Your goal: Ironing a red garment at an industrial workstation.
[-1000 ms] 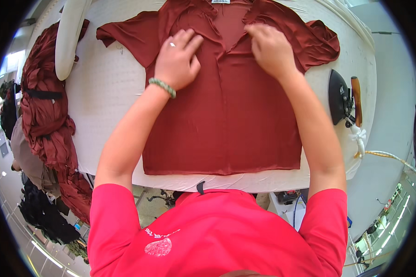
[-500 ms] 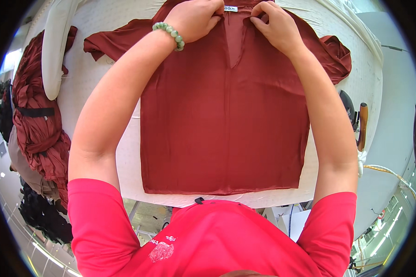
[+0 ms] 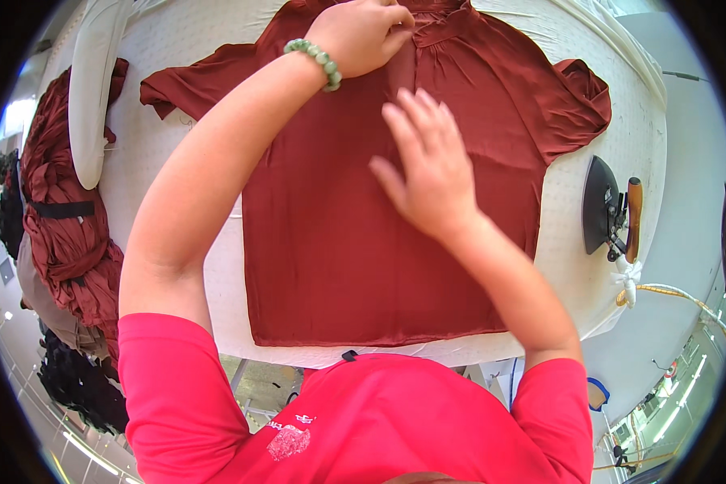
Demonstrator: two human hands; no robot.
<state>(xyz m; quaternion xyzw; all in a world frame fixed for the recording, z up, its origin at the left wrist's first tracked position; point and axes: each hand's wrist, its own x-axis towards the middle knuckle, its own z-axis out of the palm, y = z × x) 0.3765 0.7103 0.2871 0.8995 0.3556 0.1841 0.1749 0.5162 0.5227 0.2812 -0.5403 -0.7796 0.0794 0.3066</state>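
A dark red satiny blouse point(image 3: 363, 266) lies spread on a white padded table point(image 3: 569, 202), its neck away from me and its hem towards me. At the neckline my left hand point(image 3: 361, 36), with a green bead bracelet on the wrist, has its fingers closed on the collar edge. My right hand point(image 3: 436, 165) is over the upper front, below the neck slit, with fingers stretched out and a little blurred. Whether its fingertips touch the cloth I cannot tell. Small gathers show right of the slit. My left hand hides part of the collar.
An iron point(image 3: 603, 208) with a wooden handle stands at the table's right side, its cord point(image 3: 676, 292) trailing right. A narrow white padded arm point(image 3: 91, 105) juts in at the far left. Beyond it hang bunched dark red garments point(image 3: 66, 218) and a black heap point(image 3: 77, 377).
My right hand has left the right collar edge and come down and inward over the blouse front, fingers opened. My left hand has shifted right along the neckline. The right collar side now lies folded over.
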